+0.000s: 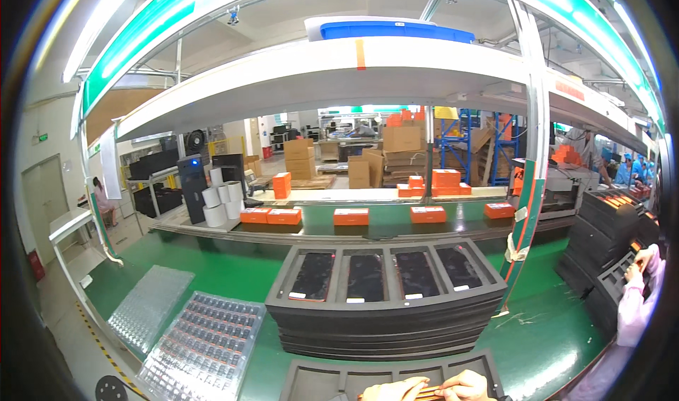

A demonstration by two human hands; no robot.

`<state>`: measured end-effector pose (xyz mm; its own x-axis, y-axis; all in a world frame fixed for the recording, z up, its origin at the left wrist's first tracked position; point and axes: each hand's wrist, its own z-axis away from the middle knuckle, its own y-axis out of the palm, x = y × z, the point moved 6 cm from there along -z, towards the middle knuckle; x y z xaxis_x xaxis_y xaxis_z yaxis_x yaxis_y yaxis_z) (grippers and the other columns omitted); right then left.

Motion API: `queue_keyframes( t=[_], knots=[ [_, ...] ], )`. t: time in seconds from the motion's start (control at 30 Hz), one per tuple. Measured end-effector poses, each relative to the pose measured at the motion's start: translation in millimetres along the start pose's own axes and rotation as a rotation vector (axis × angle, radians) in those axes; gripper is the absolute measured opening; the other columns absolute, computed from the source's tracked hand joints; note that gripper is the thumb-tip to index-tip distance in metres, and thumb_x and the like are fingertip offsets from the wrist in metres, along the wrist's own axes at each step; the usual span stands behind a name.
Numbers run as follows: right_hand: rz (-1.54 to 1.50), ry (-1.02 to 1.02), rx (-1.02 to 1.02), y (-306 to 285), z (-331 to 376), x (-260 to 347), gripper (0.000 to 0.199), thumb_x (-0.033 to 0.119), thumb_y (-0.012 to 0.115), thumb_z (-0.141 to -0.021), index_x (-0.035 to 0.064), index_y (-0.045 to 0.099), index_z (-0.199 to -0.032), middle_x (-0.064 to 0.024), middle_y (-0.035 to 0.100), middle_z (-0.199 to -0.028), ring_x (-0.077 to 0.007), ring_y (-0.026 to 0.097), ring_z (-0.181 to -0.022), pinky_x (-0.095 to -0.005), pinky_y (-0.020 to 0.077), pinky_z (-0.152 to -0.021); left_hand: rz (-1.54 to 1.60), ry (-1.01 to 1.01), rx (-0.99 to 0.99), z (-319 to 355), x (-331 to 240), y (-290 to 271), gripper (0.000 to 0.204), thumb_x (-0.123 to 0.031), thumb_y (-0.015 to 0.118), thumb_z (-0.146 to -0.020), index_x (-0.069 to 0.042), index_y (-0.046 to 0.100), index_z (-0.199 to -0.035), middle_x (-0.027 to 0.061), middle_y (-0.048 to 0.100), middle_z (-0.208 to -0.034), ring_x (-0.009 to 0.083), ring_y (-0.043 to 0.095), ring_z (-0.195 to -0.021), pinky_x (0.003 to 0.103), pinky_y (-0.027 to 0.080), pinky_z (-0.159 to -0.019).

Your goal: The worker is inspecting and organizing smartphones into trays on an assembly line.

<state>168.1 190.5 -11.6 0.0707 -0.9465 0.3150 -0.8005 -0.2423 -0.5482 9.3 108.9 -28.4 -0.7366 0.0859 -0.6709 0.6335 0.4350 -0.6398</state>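
At the lower edge, my left hand (393,390) and my right hand (464,386) are closed on a thin orange-and-black slab (428,393) between them. Its edges look like those of a phone, but most of it is hidden by fingers and the picture's edge. Beneath my hands lies a grey foam tray (311,374) with recesses. Just beyond it rises a stack of black foam trays (375,326). The top one carries several dark flat phones, among them a phone (365,276) with a white label at its near end.
Left on the green bench are a clear plastic tray of small dark parts (205,344) and another clear tray (152,305). Orange boxes (351,217) line the conveyor behind. A post (530,153) stands right; a co-worker's hand (642,258) works near more black trays (598,235).
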Motion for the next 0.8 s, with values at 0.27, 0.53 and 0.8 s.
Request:
queue_keyframes(
  t=[0.27,0.53,0.8],
  knots=[
    [-0.002,0.063,-0.069,-0.6,-21.2,-1.3,0.008,0.000,0.065,-0.085,0.0031,0.067,-0.078,-0.0098,0.067,-0.081,-0.0276,0.064,-0.072,-0.0360,0.0502,-0.065,-0.008,-0.006,-0.016,-0.8,-6.4,-8.3,0.024,-0.030,0.056,-0.098,-0.015,0.072,-0.109,0.0155,0.072,-0.090,0.0347,0.070,-0.082,0.042,0.055,-0.069],
    [-0.148,0.167,-0.129,14.9,-35.4,-3.8,0.007,0.006,0.063,-0.090,0.0022,0.065,-0.085,-0.0132,0.064,-0.081,-0.0320,0.063,-0.072,-0.0348,0.0503,-0.063,0.038,-0.046,-0.004,-0.7,-7.1,-7.3,0.023,-0.026,0.058,-0.097,-0.013,0.071,-0.111,0.0185,0.070,-0.090,0.0364,0.069,-0.084,0.041,0.055,-0.069],
    [-0.471,0.349,-0.016,21.4,-23.3,-14.8,0.015,0.014,0.070,-0.090,0.0051,0.066,-0.102,-0.0049,0.061,-0.091,-0.0122,0.058,-0.071,-0.0257,0.0456,-0.061,0.006,-0.067,0.010,-3.5,-11.1,-9.9,0.023,-0.025,0.058,-0.097,-0.012,0.070,-0.112,0.0193,0.070,-0.091,0.0367,0.069,-0.085,0.041,0.055,-0.070]
  ],
)
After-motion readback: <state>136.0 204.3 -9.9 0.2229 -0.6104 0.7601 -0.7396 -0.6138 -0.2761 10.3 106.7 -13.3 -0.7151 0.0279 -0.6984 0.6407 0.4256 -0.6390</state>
